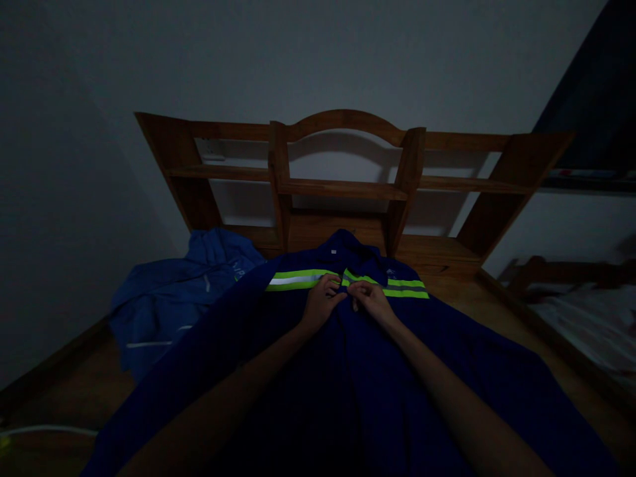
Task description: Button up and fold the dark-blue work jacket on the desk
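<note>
A dark blue work jacket (392,371) lies spread out in front of me, its collar (342,244) toward the wooden shelf. Across its chest runs a yellow-green and silver reflective strip (298,279). My left hand (322,298) has its fingers bent at the front opening, just below the strip. From the other side, my right hand (370,298) pinches the edge of the front opening by the strip. Both hands are close together with a small gap between them. Any button or zip under the fingertips is too dark to make out.
Behind the jacket stands a wooden headboard shelf (342,189) against the wall. A lighter blue garment (163,298) lies crumpled at the left. At the lower left is a white cable (54,429). Pale bedding (586,321) shows at the right. The room is dim.
</note>
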A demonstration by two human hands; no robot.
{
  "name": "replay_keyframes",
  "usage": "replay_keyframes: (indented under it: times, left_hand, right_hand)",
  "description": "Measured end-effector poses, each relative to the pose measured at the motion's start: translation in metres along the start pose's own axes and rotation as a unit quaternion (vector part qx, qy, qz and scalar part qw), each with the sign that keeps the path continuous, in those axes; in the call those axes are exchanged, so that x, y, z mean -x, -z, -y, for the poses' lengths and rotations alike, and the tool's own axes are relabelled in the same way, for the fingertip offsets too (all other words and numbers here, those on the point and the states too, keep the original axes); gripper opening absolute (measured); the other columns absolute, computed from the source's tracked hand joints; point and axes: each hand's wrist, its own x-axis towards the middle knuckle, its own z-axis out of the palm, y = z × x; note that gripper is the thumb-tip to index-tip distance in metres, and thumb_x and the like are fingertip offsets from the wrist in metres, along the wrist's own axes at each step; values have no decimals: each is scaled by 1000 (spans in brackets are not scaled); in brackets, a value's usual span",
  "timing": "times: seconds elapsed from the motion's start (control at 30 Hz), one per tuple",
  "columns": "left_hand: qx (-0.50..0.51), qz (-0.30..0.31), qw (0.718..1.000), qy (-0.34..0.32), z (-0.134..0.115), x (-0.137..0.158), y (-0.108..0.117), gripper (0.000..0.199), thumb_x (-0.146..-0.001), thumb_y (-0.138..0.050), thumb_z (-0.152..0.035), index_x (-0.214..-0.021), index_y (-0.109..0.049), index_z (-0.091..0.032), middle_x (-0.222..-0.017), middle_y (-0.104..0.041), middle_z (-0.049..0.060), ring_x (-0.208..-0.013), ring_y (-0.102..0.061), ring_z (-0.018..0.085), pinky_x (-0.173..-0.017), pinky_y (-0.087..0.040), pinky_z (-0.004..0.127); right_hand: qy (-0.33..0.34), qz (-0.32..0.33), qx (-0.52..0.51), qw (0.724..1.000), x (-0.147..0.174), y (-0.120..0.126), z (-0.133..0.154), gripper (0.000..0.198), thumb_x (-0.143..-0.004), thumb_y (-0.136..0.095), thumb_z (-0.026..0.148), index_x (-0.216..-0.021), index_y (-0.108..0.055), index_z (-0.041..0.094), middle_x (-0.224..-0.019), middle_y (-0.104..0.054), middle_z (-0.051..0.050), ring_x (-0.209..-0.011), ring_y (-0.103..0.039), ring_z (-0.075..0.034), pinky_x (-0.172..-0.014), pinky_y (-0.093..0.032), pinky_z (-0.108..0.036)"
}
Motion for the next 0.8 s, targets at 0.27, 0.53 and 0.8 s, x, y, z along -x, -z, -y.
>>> replay_keyframes:
  times: [0.27, 0.53, 0.8]
  left_hand:
    - [-126, -5, 992, 14, -2, 3, -1, 24, -76, -56, -21, -100, -55, -17, -85, -57, 2, -69, -54, 10, -65, -42, 22]
    - [-529, -77, 842, -69, -9, -28, 52, 35, -87, -38, -21, -120, -46, -18, -125, -41, 13, -101, -49, 24, -75, -41, 33]
    - [-556, 62, 829, 27, 41, -75, 139, 42, -82, -52, -40, -120, -48, -22, -113, -53, 10, -95, -54, 23, -76, -41, 30]
  right_hand:
    - [26, 16, 36, 999, 1, -3, -10, 32, -81, -51, 42, -87, -52, 11, -52, -51, 0, -44, -47, -10, -48, -36, -21]
    - [125, -243, 482, 833, 5, 66, 13, 38, -82, -47, 29, -117, -46, 15, -121, -45, -14, -97, -52, -23, -82, -42, -34]
    - [-44, -264, 549, 792, 4, 131, -27, 53, -79, -52, 36, -123, -42, 8, -112, -50, -22, -97, -54, -30, -76, -42, -37]
